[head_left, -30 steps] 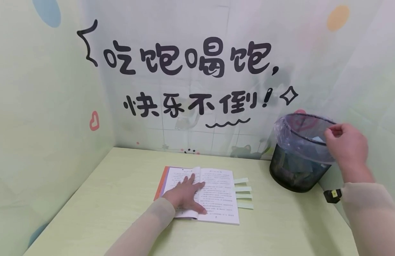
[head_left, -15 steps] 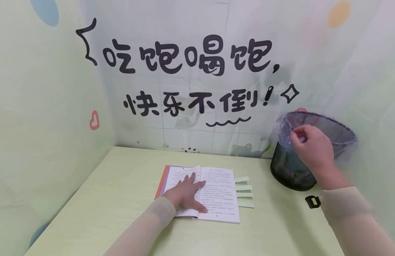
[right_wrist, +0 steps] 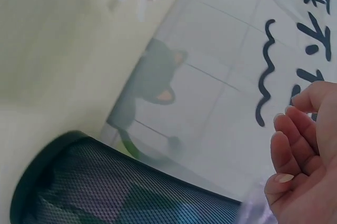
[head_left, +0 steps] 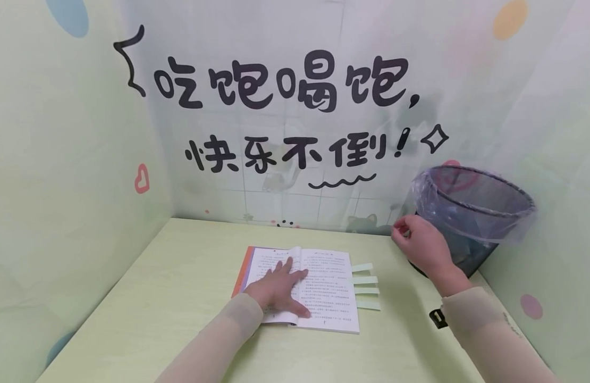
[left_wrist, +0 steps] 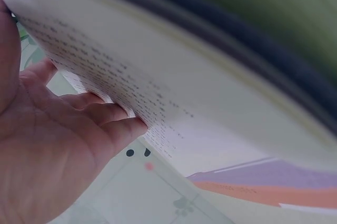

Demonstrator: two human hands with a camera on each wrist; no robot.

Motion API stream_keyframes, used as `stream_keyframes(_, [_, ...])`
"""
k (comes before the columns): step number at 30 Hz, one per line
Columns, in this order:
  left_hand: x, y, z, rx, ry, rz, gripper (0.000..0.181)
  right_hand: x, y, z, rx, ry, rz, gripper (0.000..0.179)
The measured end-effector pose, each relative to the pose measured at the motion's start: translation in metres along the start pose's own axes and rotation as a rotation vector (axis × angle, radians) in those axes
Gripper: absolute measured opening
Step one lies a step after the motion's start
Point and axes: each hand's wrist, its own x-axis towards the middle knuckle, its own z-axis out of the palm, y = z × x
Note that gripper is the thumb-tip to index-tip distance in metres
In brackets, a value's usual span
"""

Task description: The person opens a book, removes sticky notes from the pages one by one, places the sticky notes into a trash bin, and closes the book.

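An open book with printed pages lies on the table. My left hand rests on it with spread fingers, its thumb reaching over the right page; the left wrist view shows the fingertips against the printed paper. Several pale green sticky tabs stick out from the book's right edge. In front of the bin's left side hovers my right hand, its fingers loosely curled. Nothing shows between those fingers in the right wrist view.
A black mesh waste bin with a clear plastic liner stands at the table's back right. The pale table meets printed fabric walls at the back and sides.
My right hand has moved left and down, from over the right rim of the bin to its left front, towards the book. The left hand has stayed on the book.
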Motion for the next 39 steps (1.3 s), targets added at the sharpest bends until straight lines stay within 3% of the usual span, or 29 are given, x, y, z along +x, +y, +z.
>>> stream_keyframes(8, [0.002, 0.000, 0.000, 0.012, -0.003, 0.006, 0.111, -0.008, 0.003, 0.027, 0.012, -0.133, 0.053, 0.021])
stream_keyframes(20, [-0.003, 0.002, -0.002, 0.001, -0.003, 0.008, 0.110, -0.021, 0.003, 0.069, -0.055, -0.258, 0.048, 0.017])
stream_keyframes(39, [-0.006, 0.003, -0.003, -0.010, -0.005, 0.002, 0.110, -0.032, -0.002, 0.095, -0.023, -0.429, 0.029, 0.020])
